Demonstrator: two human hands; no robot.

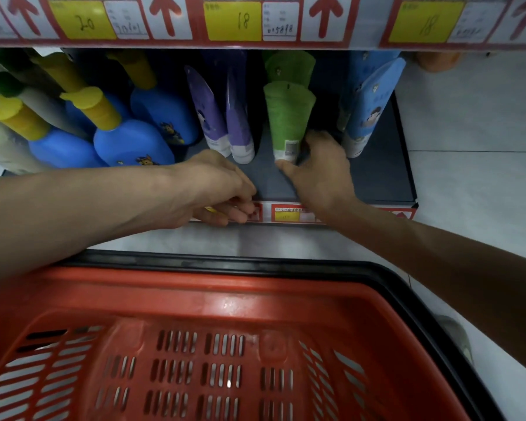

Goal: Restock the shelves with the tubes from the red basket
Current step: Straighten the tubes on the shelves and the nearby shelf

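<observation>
The red basket (213, 296) fills the bottom of the view, and I see no tubes on its slotted floor. On the bottom shelf (377, 174) a green tube (287, 117) stands cap down, and my right hand (316, 171) grips its lower end with thumb and fingers. A second green tube (289, 66) stands behind it. Two purple tubes (225, 117) stand to the left, blue tubes (368, 101) to the right. My left hand (219, 189) rests on the shelf's front edge, fingers curled over the price strip, holding nothing I can see.
Blue bottles with yellow caps (128, 138) crowd the shelf's left part. The upper shelf's price strip (234, 21) with red arrows overhangs at the top. Pale floor (468, 208) lies right of the shelf and between shelf and basket.
</observation>
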